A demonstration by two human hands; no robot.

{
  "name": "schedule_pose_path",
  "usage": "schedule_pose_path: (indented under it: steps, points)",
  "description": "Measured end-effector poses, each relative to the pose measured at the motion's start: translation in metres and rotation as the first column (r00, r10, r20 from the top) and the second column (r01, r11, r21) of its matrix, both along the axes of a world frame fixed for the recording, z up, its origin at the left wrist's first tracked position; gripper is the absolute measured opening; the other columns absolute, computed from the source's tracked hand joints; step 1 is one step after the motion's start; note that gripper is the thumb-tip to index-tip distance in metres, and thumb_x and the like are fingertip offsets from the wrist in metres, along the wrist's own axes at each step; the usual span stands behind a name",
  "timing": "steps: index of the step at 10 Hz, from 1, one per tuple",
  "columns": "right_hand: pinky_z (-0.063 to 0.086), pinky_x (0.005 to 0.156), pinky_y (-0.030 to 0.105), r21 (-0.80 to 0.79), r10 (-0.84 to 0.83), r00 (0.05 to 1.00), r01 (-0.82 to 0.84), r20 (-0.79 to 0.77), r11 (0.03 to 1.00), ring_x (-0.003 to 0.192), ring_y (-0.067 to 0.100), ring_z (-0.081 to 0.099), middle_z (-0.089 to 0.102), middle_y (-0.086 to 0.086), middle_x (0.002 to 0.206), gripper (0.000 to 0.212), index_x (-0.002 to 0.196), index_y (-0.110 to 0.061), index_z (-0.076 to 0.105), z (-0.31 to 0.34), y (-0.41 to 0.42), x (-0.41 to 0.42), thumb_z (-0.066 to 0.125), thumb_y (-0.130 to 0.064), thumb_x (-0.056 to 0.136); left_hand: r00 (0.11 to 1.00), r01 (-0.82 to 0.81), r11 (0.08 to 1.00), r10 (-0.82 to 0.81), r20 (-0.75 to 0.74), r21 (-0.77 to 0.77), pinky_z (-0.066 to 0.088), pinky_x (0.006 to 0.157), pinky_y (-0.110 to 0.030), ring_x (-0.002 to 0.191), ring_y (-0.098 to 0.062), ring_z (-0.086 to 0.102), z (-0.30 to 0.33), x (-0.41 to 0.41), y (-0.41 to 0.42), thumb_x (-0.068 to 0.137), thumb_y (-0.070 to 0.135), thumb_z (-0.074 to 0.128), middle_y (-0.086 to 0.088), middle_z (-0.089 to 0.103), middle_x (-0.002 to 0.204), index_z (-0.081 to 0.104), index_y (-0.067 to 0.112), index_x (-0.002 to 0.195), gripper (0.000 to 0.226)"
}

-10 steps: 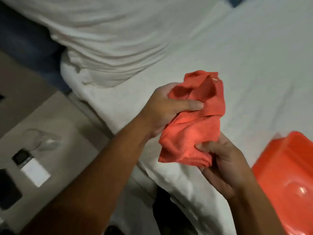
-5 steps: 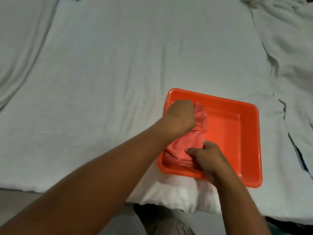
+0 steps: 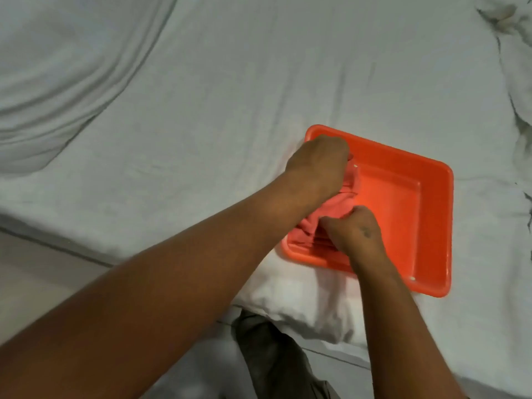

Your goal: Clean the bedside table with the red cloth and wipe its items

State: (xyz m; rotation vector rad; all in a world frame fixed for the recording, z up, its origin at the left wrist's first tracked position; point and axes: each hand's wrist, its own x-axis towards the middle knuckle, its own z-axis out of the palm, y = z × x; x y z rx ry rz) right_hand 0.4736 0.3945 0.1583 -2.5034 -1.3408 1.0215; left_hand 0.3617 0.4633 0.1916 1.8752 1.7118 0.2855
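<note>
white bed sheet (image 3: 230, 96) fills the view, rumpled at upper left and far right. left hand (image 3: 318, 165) fingers curled tight over the upper end of the red cloth (image 3: 325, 210), knuckles up. right hand (image 3: 355, 230) fingers closed on the cloth's lower end, near the tray's front wall. cloth bunched between both hands, sitting in the left part of the orange tray (image 3: 431, 226). tray rests on the sheet near the bed edge, right part bare. both forearms reach in from below. dark trouser leg (image 3: 267, 349) below the bed edge. bedside table not in frame.
</note>
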Motion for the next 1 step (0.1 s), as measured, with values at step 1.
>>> schedule_pose_path:
  steps: [1]
  points:
    - [0.047, 0.097, 0.045, 0.145, 0.053, 0.971, -0.089, 0.233, 0.985, 0.121, 0.043, 0.054, 0.056, 0.026, 0.132, 0.056, 0.127, -0.002, 0.052, 0.0127, -0.0082, -0.0158, 0.070, -0.022, 0.078, 0.995, -0.092, 0.978, 0.083, 0.055, 0.189, 0.044, 0.069, -0.036, 0.101, -0.036, 0.064, -0.0022, -0.0381, -0.0276, 0.088, 0.018, 0.061, -0.013, 0.064, 0.115, 0.056, 0.010, 0.121, 0.035]
